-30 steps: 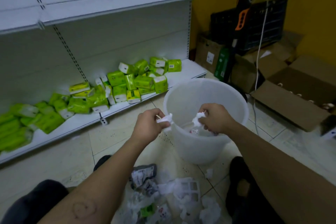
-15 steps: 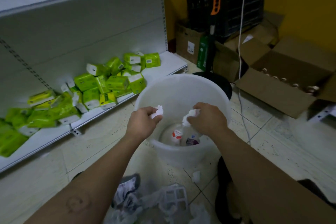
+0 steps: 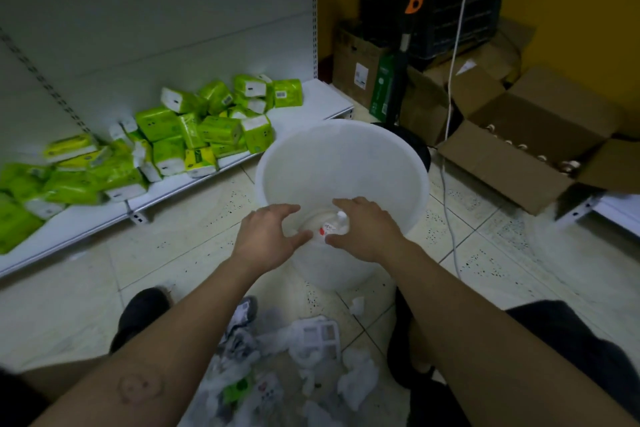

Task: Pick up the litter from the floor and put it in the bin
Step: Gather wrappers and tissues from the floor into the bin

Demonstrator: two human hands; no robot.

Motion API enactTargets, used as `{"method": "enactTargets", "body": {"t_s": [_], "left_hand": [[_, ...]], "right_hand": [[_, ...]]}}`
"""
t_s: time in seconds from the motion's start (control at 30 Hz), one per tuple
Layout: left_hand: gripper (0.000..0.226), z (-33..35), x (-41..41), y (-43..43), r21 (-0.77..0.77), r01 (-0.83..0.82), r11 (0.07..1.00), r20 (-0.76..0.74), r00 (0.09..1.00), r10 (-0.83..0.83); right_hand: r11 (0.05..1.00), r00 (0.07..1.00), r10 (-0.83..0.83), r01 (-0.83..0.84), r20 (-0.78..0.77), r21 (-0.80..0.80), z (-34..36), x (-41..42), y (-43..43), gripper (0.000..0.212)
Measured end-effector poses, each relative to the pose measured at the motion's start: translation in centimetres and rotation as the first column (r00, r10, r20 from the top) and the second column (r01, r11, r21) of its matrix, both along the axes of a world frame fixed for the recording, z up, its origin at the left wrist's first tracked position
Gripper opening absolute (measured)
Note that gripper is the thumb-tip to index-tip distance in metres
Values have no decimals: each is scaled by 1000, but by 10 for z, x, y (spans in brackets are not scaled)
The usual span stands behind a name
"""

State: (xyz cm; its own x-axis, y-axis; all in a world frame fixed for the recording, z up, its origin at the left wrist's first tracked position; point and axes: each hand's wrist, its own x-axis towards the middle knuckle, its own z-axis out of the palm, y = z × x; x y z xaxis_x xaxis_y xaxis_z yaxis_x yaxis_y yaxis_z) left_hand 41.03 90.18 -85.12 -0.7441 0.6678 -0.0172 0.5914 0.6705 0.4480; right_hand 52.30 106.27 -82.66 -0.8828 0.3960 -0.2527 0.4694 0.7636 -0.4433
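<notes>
A white plastic bin (image 3: 346, 149) stands on the tiled floor in front of me. Both hands hover over its near rim. My left hand (image 3: 268, 236) is open with fingers spread and holds nothing. My right hand (image 3: 363, 229) is open too, palm down, empty. Between the hands, inside the bin, a plastic bottle with a red-and-white label (image 3: 330, 227) lies at the bottom. A pile of litter (image 3: 294, 367) lies on the floor between my knees: crumpled white tissues, wrappers, a white plastic tray piece (image 3: 320, 340). One small tissue scrap (image 3: 356, 305) lies near the bin's base.
A low white shelf (image 3: 311, 107) on the left carries several green tissue packs (image 3: 207, 128). Open cardboard boxes (image 3: 519, 149) and a black crate (image 3: 450, 3) fill the right corner. A white cable (image 3: 450, 218) runs down across the floor beside the bin. My dark shoes (image 3: 138, 315) flank the litter.
Both hands held crumpled white tissue over the bin; now the fingers have opened and the tissue is gone from them. My view has tilted further down.
</notes>
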Motion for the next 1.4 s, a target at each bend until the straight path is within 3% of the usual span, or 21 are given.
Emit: {"method": "enactTargets", "body": {"t_s": [0.13, 0.3, 0.47, 0.6, 0.7, 0.83, 1.03, 1.23, 1.4], "left_hand": [[56, -1, 19, -42, 16, -46, 999, 25, 999, 45], [56, -34, 52, -103, -114, -98, 989, 160, 980, 116], [41, -84, 80, -153, -219, -180, 959, 405, 878, 257], [48, -115, 88, -161, -310, -209, 927, 485, 804, 344], [43, -130, 78, -157, -340, -199, 919, 498, 791, 355], [38, -158, 51, -151, -376, -186, 908, 462, 812, 358], [32, -215, 2, -150, -427, -172, 888, 405, 841, 358], [70, -264, -38, -144, -529, -231, 817, 239, 883, 404], [65, -286, -52, -146, -632, -163, 757, 223, 898, 379]], "right_hand": [[997, 999, 46, -47, -16, -59, -3, 16, -40, 64], [981, 950, 194, -189, 243, -44, -35, 41, -78, 68], [983, 915, 142, -85, 378, -162, -80, 60, -99, 65], [980, 871, 171, -99, 462, -175, -109, 58, -105, 52], [980, 858, 175, -104, 483, -171, -126, 43, -105, 39], [976, 830, 212, -151, 517, -158, -169, 32, -108, 38], [981, 801, 186, -118, 569, -154, -246, 30, -111, 53], [983, 806, 110, -175, 581, 57, -295, 19, -110, 74], [977, 770, 116, -203, 627, 69, -325, 16, -107, 85]]}}
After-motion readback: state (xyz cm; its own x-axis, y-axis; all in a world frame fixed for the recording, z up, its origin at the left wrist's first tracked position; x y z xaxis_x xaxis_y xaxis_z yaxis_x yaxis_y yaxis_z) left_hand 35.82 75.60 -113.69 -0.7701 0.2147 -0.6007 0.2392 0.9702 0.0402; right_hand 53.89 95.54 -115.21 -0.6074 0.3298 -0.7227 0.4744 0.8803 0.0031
